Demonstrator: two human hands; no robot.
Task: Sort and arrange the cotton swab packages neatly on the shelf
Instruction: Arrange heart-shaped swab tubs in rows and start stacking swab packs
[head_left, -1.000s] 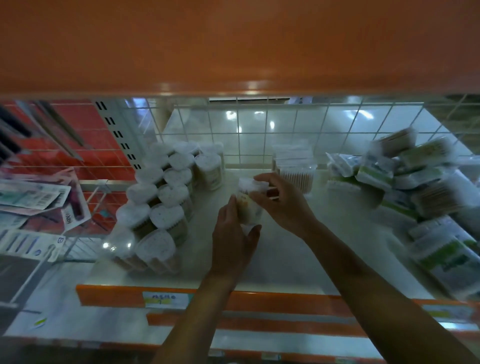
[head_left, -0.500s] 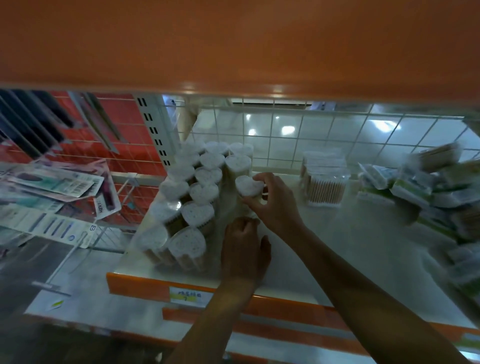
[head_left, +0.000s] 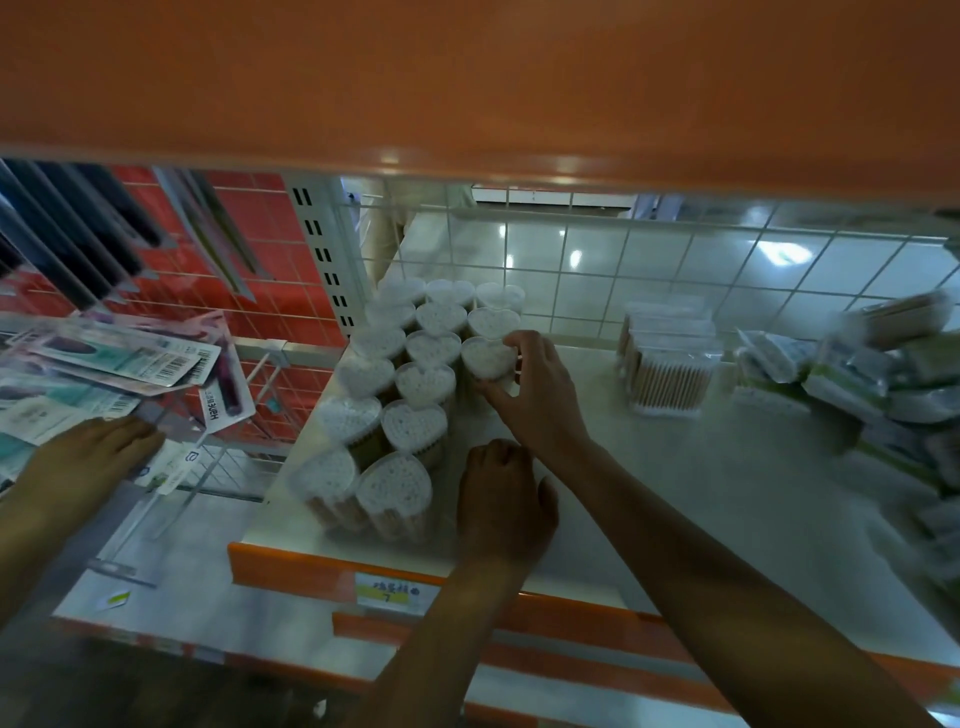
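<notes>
The right hand (head_left: 540, 400) grasped a heart-shaped cotton swab tub (head_left: 487, 358), thumb and fingers curled round its top. The tub stood upright at the 3 o'clock edge of the block of matching tubs (head_left: 400, 384) on the white shelf (head_left: 701, 483). At 6 o'clock from it the left hand (head_left: 501, 499) rested clenched on the shelf. Bagged swab packs (head_left: 670, 364) stood at 3 o'clock.

You have fifteen heart-shaped swab tubs (head_left: 414, 426) on the shelf (head_left: 675, 493), in columns of six, six and three. The bagged packs (head_left: 841, 379) are too blurred to count.
</notes>
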